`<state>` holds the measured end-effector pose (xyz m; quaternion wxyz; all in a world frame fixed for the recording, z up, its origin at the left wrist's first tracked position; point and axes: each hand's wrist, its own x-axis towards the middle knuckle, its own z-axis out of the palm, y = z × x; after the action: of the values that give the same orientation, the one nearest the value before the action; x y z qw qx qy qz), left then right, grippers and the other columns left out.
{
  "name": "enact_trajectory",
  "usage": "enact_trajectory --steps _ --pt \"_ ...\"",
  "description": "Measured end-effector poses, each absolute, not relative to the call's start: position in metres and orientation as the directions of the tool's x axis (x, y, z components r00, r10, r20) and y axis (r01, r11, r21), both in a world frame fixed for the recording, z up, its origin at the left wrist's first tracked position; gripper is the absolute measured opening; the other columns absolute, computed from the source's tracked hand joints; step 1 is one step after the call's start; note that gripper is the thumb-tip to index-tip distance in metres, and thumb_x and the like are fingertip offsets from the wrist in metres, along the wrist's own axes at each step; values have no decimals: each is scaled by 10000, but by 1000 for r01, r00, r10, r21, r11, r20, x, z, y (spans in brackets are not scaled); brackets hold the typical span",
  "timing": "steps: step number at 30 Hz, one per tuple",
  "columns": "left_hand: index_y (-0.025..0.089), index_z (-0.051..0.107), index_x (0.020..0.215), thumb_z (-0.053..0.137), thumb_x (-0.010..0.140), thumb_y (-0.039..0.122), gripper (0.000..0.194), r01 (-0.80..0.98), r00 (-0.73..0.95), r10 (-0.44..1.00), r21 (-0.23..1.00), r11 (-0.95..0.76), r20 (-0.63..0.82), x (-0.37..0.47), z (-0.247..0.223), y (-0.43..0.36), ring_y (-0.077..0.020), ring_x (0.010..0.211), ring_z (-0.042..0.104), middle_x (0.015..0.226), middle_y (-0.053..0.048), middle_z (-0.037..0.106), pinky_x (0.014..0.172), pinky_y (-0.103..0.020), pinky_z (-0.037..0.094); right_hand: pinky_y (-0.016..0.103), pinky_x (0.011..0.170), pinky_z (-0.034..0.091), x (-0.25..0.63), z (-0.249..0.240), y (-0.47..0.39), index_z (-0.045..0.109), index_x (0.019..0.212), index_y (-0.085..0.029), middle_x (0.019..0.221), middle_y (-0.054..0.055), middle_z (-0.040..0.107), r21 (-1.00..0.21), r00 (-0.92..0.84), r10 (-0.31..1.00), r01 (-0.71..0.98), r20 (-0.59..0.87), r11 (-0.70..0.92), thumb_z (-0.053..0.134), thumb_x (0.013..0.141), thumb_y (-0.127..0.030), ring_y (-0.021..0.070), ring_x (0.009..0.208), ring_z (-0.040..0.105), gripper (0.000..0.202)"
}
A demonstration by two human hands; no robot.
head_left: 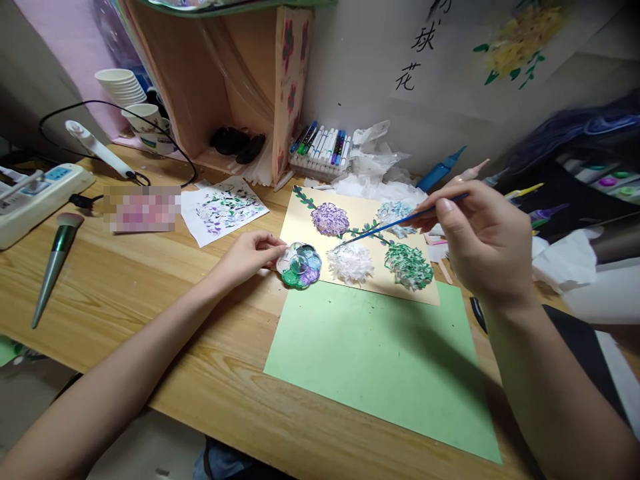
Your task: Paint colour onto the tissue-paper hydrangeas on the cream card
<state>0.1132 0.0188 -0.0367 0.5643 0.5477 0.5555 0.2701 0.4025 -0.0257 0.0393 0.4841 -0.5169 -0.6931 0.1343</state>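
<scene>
My right hand (477, 230) pinches a thin blue paintbrush (395, 223), its tip at the upper left of a white textured flower (351, 263). That flower is on a cream sheet (310, 230), along with a purple flower (330, 219), a green-and-white one (409, 265), a pale blue one (395, 212) and painted green leaves. My left hand (257, 252) grips the left rim of a small flower-shaped palette (300, 267) smeared with green, purple and white paint. The cream sheet overlaps the top of a green sheet (380, 360).
Left are a paint-spotted tissue (223, 210), a large makeup-style brush (57, 267), a power strip (40, 200) and paper cups (120, 87). Behind stand a pink box (287, 93) and markers (323, 147). Crumpled tissues (565, 257) and paint tubes (443, 170) are at the right.
</scene>
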Motion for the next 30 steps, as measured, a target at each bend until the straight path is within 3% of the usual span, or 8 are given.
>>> enact_trajectory --steps 8,22,30 --pt "145 686 872 765 679 373 309 301 217 917 916 264 -335 115 -33 18 -141 644 658 748 -37 712 582 -230 518 344 713 557 399 29 -25 622 907 -244 818 3 685 -687 -85 886 599 456 411 510 928 -296 173 759 699 125" --pt "142 682 885 741 717 349 273 297 225 918 920 254 -326 115 -33 18 -132 649 653 751 -35 706 599 -227 518 326 720 550 403 30 -24 615 906 -212 814 13 679 -652 -92 882 639 462 408 487 931 -265 156 765 694 141" --pt "144 684 869 754 699 356 281 286 225 918 923 258 -326 114 -33 18 -128 629 648 740 -32 704 575 -219 509 293 697 548 405 31 -22 620 887 -205 800 9 656 -702 -72 877 570 475 427 500 924 -262 134 741 682 138"
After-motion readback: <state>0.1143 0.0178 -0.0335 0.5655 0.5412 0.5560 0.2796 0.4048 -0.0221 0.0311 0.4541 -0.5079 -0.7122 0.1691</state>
